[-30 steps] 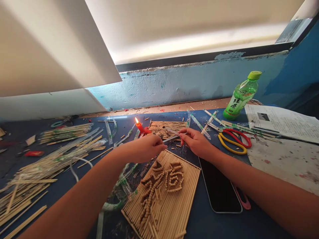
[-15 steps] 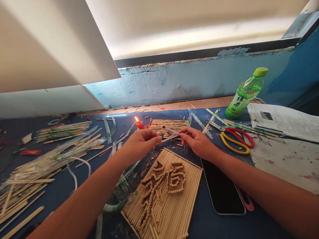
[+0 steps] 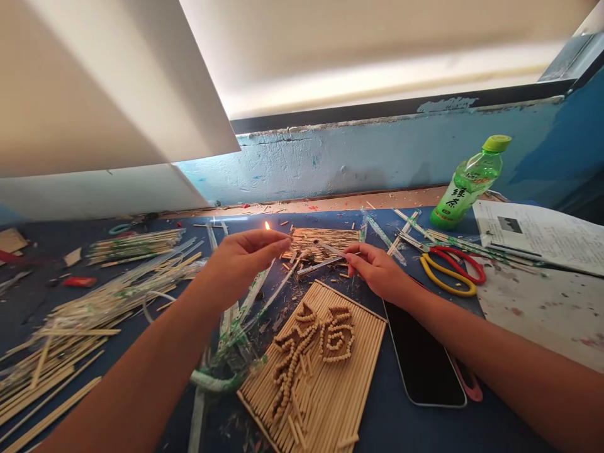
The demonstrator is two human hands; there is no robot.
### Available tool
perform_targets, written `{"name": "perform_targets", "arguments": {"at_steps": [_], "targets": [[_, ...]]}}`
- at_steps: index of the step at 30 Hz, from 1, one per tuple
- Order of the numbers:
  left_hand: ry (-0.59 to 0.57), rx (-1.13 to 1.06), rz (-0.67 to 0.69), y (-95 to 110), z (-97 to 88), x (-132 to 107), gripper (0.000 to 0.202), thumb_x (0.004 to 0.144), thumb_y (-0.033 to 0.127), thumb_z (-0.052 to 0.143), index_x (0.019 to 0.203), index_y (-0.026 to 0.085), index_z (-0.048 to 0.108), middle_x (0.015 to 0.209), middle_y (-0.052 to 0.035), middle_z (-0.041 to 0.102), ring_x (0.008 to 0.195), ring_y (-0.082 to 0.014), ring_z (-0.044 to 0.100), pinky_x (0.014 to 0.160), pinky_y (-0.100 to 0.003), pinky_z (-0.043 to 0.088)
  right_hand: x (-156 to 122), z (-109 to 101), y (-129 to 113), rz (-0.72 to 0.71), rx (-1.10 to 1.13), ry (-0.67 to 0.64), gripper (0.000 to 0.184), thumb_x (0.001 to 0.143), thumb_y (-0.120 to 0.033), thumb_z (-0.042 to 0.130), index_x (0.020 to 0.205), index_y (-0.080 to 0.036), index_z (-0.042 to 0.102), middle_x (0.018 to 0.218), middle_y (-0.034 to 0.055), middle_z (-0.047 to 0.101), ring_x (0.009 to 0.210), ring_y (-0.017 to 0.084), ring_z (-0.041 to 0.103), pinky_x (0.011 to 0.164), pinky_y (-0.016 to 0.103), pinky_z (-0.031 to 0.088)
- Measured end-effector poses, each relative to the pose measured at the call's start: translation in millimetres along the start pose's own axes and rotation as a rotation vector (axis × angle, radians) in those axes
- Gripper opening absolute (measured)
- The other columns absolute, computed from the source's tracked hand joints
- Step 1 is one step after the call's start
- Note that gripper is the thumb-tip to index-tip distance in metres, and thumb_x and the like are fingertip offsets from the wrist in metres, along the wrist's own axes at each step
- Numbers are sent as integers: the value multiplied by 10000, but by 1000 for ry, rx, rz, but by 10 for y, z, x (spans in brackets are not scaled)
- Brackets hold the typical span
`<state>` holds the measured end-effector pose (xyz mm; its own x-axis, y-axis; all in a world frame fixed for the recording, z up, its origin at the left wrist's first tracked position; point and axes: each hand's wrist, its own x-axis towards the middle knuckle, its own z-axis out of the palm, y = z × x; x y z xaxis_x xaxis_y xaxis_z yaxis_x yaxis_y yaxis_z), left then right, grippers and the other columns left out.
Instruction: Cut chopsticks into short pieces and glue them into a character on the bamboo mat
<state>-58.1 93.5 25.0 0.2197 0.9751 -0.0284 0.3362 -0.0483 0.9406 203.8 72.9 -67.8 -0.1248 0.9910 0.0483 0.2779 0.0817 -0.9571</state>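
Note:
My left hand [image 3: 248, 258] is closed in a pinch at the far side of the table. Whatever is between its fingertips is too small to make out. Just behind it burns a candle flame [image 3: 267, 226], the candle itself hidden by the hand. My right hand [image 3: 375, 267] pinches a slim greyish stick with a dark tip [image 3: 330, 248], pointing left. Below both hands lies a panel of wooden sticks [image 3: 349, 390], bearing a raised character [image 3: 337, 343] built of short stick pieces. Beyond the hands is a smaller mat of sticks [image 3: 325, 238].
Bundles of sticks and plastic wrappers [image 3: 127, 296] spread over the left. At right lie a black phone [image 3: 425, 358], scissors with red and yellow handles [image 3: 448, 277] and printed paper [image 3: 561, 233]. A green tea bottle [image 3: 465, 185] stands at the back right.
My left hand has shifted left and toward me, now covering the red candle that showed before. The right hand still holds the greyish stick. The view has turned slightly left.

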Motion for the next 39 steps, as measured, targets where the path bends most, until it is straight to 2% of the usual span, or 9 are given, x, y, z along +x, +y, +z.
{"name": "perform_targets", "arguments": {"at_steps": [5, 10, 16, 20, 24, 26, 30, 35, 39], "targets": [[119, -181, -39, 53, -144, -243, 182, 770, 349, 825, 914, 247, 782, 804, 0, 700, 640, -93, 531, 562, -203, 429, -13, -1, -19, -16, -28, 1, 231, 934, -387, 529, 1017, -193, 623, 714, 13, 663, 522, 135, 462, 504, 283, 333], [65, -341, -162, 21, -76, -533, 203, 723, 321, 869, 886, 234, 785, 817, -7, 711, 659, -81, 560, 587, -180, 465, -18, 0, -35, -38, -43, -7, 234, 926, -402, 534, 1003, -200, 623, 713, 15, 669, 513, 135, 449, 495, 286, 329], [12, -496, -283, -82, 52, -666, 214, 690, 337, 894, 837, 235, 777, 824, 3, 719, 667, -68, 567, 633, -165, 483, -24, 5, -25, -48, -44, -13, 267, 938, -431, 516, 1011, -197, 622, 722, 14, 668, 511, 134, 453, 498, 287, 329], [18, -218, -185, -71, 128, -787, 186, 727, 384, 859, 814, 249, 766, 739, 12, 699, 633, -97, 555, 575, -196, 452, -32, 5, -28, -53, -59, -4, 264, 940, -428, 515, 1002, -197, 625, 720, 14, 670, 499, 131, 442, 494, 286, 330], [-72, 182, -35, -31, 242, -1014, 142, 825, 399, 752, 846, 259, 766, 718, -11, 698, 626, -156, 568, 542, -260, 438, -29, 4, -28, -60, -73, 6, 250, 930, -419, 524, 997, -203, 630, 715, 17, 676, 517, 142, 468, 509, 289, 359], [-110, 309, 77, -49, 303, -1113, 100, 869, 347, 696, 862, 274, 763, 805, -16, 721, 675, -169, 605, 598, -280, 475, -27, 5, -30, -63, -79, 8, 238, 927, -411, 529, 988, -204, 631, 715, 20, 677, 529, 147, 479, 516, 290, 369], [-176, 403, 218, -150, 398, -1214, 128, 910, 239, 628, 889, 279, 748, 910, -9, 725, 814, -169, 670, 753, -281, 523, -29, 6, -42, -67, -87, 8, 218, 928, -394, 528, 980, -208, 630, 709, 18, 672, 537, 149, 484, 521, 291, 374], [-217, 456, 315, -246, 479, -1248, 192, 921, 154, 574, 924, 266, 731, 907, -5, 729, 849, -161, 672, 763, -270, 525, -33, 4, -56, -71, -97, 13, 191, 930, -367, 528, 959, -207, 628, 709, 20, 668, 544, 149, 482, 530, 292, 378], [-228, 511, 306, -270, 531, -1255, 190, 932, 148, 548, 935, 248, 710, 909, -17, 719, 858, -174, 668, 790, -303, 527, -29, 2, -48, -76, -97, 6, 192, 928, -367, 529, 962, -210, 635, 709, 22, 668, 552, 152, 485, 532, 293, 383]]}}
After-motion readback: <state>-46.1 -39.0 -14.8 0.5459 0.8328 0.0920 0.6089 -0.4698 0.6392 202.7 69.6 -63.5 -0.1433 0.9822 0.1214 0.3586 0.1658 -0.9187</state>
